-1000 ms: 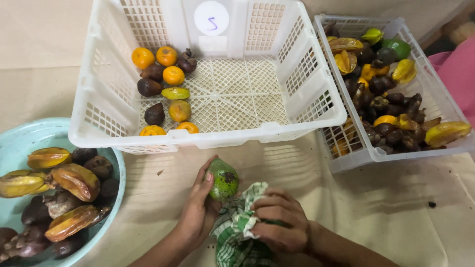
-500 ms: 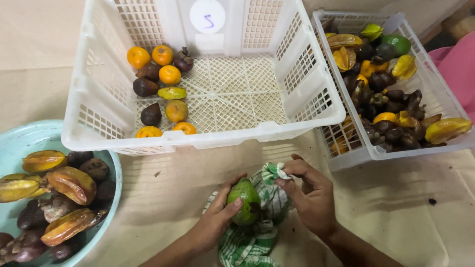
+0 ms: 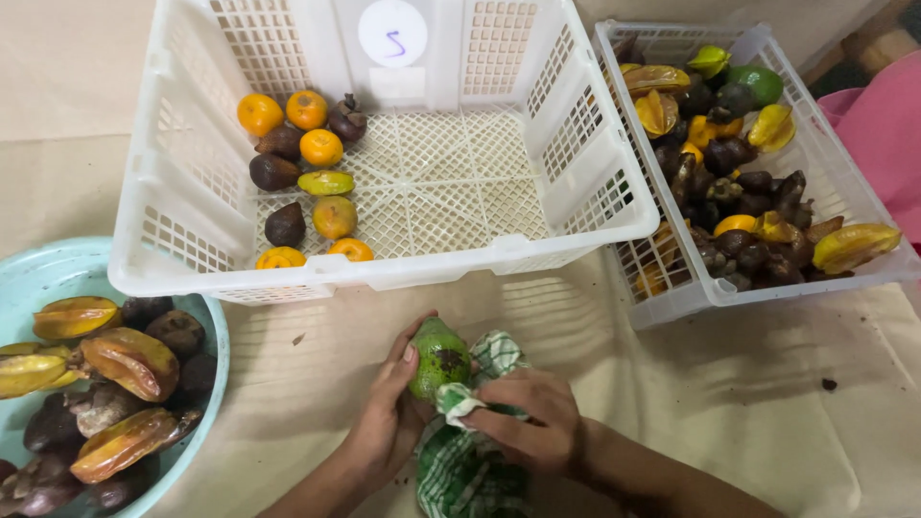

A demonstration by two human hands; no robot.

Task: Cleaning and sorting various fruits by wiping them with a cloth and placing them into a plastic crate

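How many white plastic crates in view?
2. The large white crate sits top centre, holding a few fruits along its left side. The smaller white crate stands right of it, piled with mixed fruit. Neither hand touches them. Nothing suggests another is hidden.

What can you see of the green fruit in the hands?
The green fruit is oval, smooth-skinned and dull green, with a dark brown blotch on the side facing the camera. It stands roughly upright above the tan table cover, below the large white crate. The left hand cups its left side, thumb near the top. The right hand presses a green-and-white checked cloth against its lower right side. Its underside is hidden.
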